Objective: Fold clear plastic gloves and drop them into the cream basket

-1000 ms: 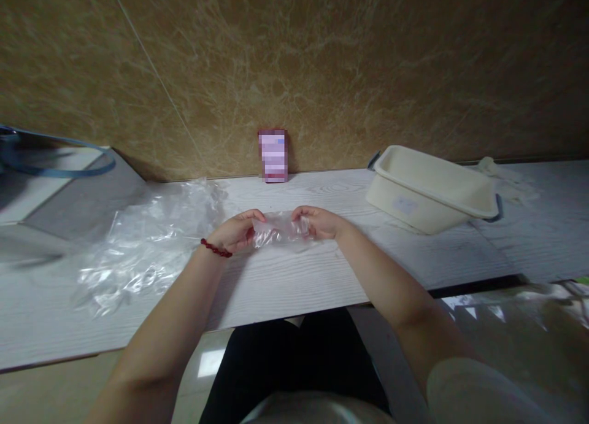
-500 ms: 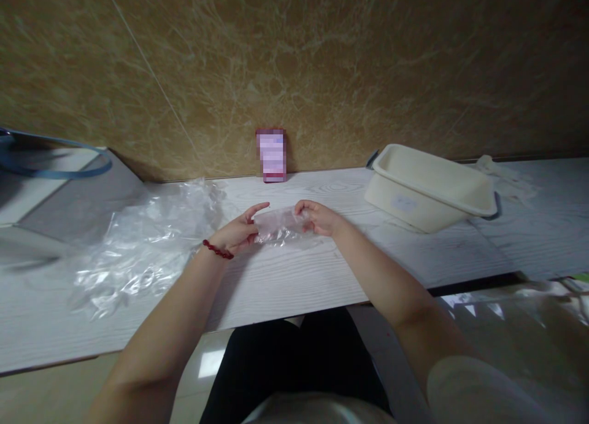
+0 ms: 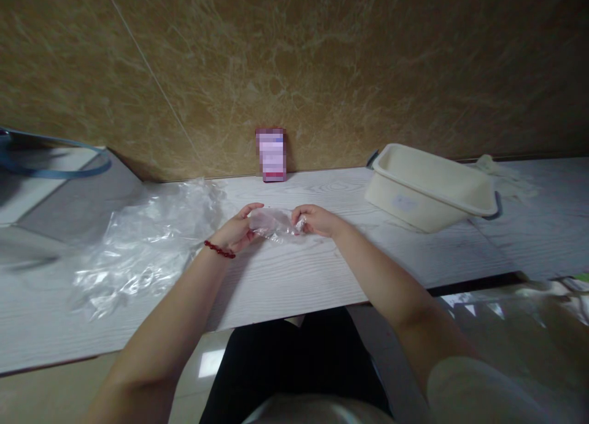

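A clear plastic bag (image 3: 272, 223) is stretched between my two hands, just over the white wood-grain table. My left hand (image 3: 237, 231), below a wrist with a dark red bead bracelet (image 3: 219, 250), holds the bag's left end between thumb and fingers. At the other end, my right hand (image 3: 317, 220) has its fingers curled and pinched on the gathered plastic. To the left of my left hand lies a spread pile of clear plastic bags (image 3: 147, 243).
Against the marbled wall leans a phone (image 3: 273, 157) with a blurred screen. A cream plastic basin (image 3: 414, 206) stands at the right, with pale gloves or cloth (image 3: 506, 175) behind it. A grey-white box (image 3: 69, 188) with a blue strap (image 3: 59, 171) is at the far left.
The bag's right end has become bunched up in my right fingers, where it was flatter before. My left hand has shifted slightly left and its fingers have moved a little.
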{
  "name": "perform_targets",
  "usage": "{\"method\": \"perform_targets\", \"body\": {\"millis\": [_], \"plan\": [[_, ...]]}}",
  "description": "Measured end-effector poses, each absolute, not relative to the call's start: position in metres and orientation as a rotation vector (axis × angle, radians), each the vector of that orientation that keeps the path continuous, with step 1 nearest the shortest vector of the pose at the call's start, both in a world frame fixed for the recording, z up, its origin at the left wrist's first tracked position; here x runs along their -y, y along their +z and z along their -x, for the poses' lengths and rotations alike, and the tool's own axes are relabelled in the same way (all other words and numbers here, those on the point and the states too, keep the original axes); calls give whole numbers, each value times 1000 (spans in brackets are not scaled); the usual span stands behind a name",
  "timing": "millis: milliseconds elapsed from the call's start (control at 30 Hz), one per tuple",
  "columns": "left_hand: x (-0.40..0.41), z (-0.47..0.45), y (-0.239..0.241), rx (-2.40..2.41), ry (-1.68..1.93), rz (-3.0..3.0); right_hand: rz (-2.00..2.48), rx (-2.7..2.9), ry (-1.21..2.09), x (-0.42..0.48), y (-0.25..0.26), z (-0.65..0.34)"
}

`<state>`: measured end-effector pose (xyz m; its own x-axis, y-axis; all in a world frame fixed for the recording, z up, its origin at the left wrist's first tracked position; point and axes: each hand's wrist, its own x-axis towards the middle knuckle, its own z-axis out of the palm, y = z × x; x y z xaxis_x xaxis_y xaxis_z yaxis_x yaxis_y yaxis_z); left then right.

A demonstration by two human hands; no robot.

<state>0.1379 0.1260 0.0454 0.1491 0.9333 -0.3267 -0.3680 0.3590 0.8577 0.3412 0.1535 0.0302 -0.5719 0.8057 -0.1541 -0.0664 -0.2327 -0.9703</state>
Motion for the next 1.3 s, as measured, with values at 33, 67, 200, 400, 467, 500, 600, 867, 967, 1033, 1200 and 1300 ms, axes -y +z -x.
{"method": "perform_targets", "body": {"millis": [33,67,200,400,467,500,600,867,967,1033,1200,1300], "plan": [[-127,-138,44,-1006,1075,-702,906,1419,1858,-153,31,-341],[-127,-139,42,-1005,1096,-708,896,1412,1853,-153,31,-341],[-129,-143,35,-1015,1198,-736,841,1320,1866,-150,35,-342],[-131,-146,29,-1041,1209,-699,944,1280,1861,-150,33,-341],[-132,-146,28,-1034,1191,-686,1020,1259,1794,-152,32,-340],[-132,-146,28,-1033,1190,-683,1045,1243,1777,-152,31,-340],[-133,-145,30,-1055,1220,-667,1075,1217,1825,-151,32,-339],[-131,-147,33,-1030,1268,-648,1127,1352,1796,-149,26,-334],[-131,-147,32,-1011,1288,-663,1118,1394,1748,-152,19,-333],[-132,-147,31,-1011,1319,-668,1095,1368,1701,-154,18,-332],[-135,-145,30,-1015,1459,-668,1145,1247,1461,-152,24,-328],[-136,-144,30,-983,1533,-659,1225,1226,1562,-148,30,-325]]}}
